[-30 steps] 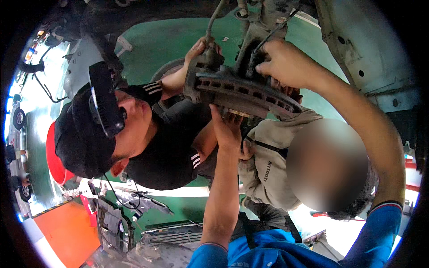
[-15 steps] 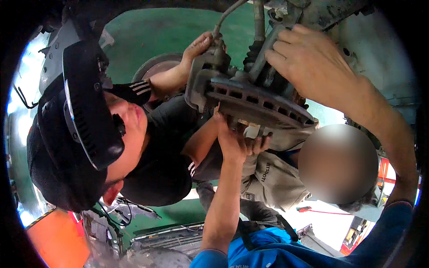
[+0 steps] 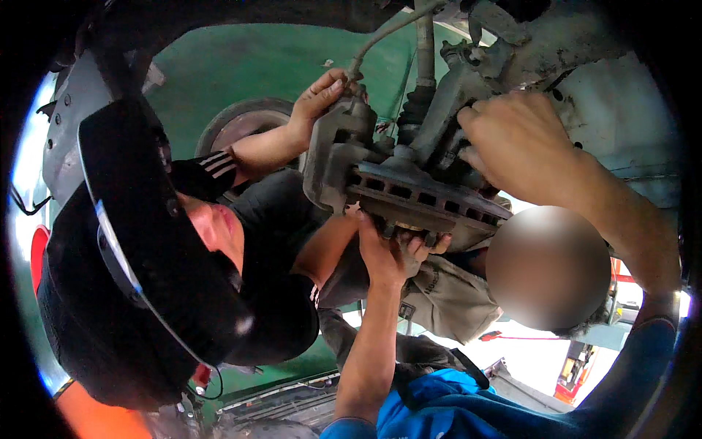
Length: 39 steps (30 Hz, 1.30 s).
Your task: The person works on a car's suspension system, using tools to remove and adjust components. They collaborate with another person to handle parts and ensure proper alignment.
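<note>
A vented brake disc (image 3: 450, 206) hangs in the middle, with a brake caliper (image 3: 327, 157) around its left end. My left hand (image 3: 382, 256) reaches up from below, its fingers bent against the disc's underside by the hub; the fingertips are partly hidden. Farther right, my right hand (image 3: 521, 143) is closed beside the steering knuckle (image 3: 447, 106), and what its curled fingers grip is hidden. A co-worker's hand (image 3: 322, 91) holds the top of the caliper near the brake hose (image 3: 387, 31). That person's other forearm (image 3: 327, 249) leads to the caliper's lower side.
A co-worker in a black cap (image 3: 110, 293) leans in close at left. Another person in a khaki jacket (image 3: 453, 300) is beyond the disc at right. A drive shaft boot (image 3: 418, 102) stands behind the disc. A round wheel-like part (image 3: 245, 124) lies on the green floor.
My right hand has shifted down and right along the knuckle, its fingers more curled. My left hand stays under the disc. The capped co-worker's head has moved lower in view.
</note>
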Available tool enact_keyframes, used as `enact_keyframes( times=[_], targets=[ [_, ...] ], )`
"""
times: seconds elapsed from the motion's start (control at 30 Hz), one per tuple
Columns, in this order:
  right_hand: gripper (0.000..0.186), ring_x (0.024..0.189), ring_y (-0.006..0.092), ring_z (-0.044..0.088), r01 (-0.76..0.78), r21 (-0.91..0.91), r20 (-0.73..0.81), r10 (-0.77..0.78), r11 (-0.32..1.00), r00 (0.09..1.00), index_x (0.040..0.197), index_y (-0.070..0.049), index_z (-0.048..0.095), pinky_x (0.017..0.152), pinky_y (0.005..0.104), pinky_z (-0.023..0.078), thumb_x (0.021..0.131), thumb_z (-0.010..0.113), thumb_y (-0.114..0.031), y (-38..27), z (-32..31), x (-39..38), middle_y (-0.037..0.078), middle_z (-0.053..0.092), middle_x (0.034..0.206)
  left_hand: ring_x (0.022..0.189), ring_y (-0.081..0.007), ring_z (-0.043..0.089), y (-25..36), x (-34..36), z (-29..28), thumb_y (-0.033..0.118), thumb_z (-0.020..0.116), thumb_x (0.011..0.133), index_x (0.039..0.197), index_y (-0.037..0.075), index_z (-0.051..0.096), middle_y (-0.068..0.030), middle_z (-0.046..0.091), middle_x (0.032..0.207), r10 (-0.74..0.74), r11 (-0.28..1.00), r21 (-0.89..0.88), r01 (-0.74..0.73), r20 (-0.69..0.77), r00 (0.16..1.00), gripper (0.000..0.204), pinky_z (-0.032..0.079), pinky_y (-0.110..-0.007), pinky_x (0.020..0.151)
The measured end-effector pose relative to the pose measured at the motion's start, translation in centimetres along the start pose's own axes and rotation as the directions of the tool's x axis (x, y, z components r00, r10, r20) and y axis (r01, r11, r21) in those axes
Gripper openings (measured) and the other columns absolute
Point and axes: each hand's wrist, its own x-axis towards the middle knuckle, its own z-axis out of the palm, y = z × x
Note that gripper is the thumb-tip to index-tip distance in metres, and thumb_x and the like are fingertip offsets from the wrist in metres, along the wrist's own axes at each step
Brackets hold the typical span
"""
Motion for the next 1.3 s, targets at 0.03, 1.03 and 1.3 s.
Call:
enact_keyframes(
  times=[0.03,1.03,1.3],
  targets=[
    [0.019,0.079,0.0396,0.066,0.019,0.03,-0.049,-0.017,0.999,0.999,0.082,0.001,0.066,0.07,0.0493,0.052,0.076,0.07,-0.016,0.0,0.2,0.1,0.02,0.066,0.076,0.097,-0.0208,0.034,0.2,0.2,-0.1,0.04,0.047,0.098,0.123,0.015,0.044,-0.0033,0.039,0.11,0.001,1.0,-0.006,-0.001,0.012,1.0,0.035,0.033,-0.038,0.087],
    [0.027,0.074,0.0425,0.065,-0.032,0.316,-0.029,0.043,0.948,0.999,0.073,0.004,0.063,0.069,0.0503,0.052,0.072,0.066,-0.022,0.5,1.0,1.0,0.025,0.062,0.068,0.068,-0.011,0.035,14.5,23.1,4.5,0.017,0.054,0.1,0.102,0.009,0.053,0.0017,0.042,0.08,-0.313,0.891,0.434,-0.131,0.798,0.515,0.008,0.033,-0.03,0.067],
    [0.031,0.069,0.0408,0.064,-0.083,0.299,-0.056,0.104,0.951,0.993,0.083,0.0,0.064,0.065,0.0512,0.05,0.069,0.07,-0.027,-0.1,1.2,1.1,0.022,0.062,0.066,0.092,-0.0193,0.051,15.7,25.2,3.3,0.017,0.054,0.1,0.117,0.008,0.053,-0.0054,0.054,0.105,-0.271,0.931,0.339,-0.135,0.89,0.367,0.019,0.041,-0.036,0.084]
  ],
)
